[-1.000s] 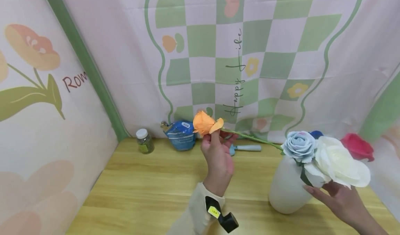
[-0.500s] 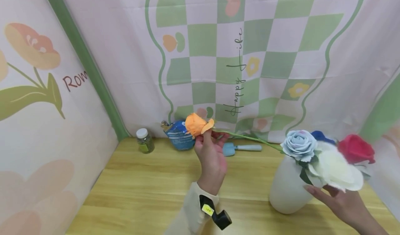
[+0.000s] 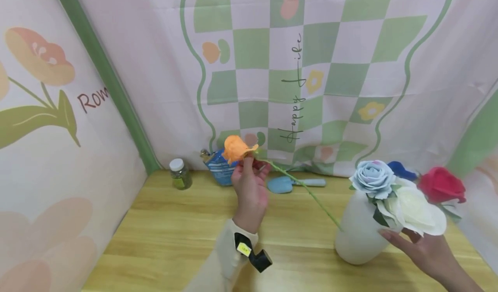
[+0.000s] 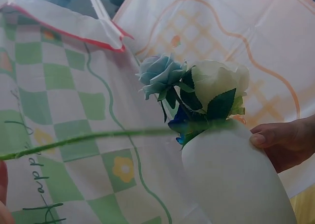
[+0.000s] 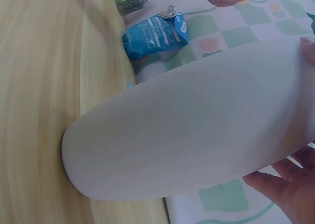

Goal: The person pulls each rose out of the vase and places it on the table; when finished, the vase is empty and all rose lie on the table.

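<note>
An artificial orange rose is pinched just below its bloom by my left hand. Its thin green stem slants down to the right, its tip appearing in front of the white vase's side. My right hand grips the vase near its top; the right wrist view shows fingers around its wall. From the vase's mouth rise a light blue rose, a white rose, a red rose and a partly hidden dark blue flower.
A blue hand trowel lies at the back of the wooden table. Left of it, a blue bag stands partly behind my left hand. A small lidded jar is at the back left. Printed curtains hang behind.
My left hand has moved left with the orange rose. The stem's far end has left the vase's mouth and dropped beside its wall. The white rose has shifted left.
</note>
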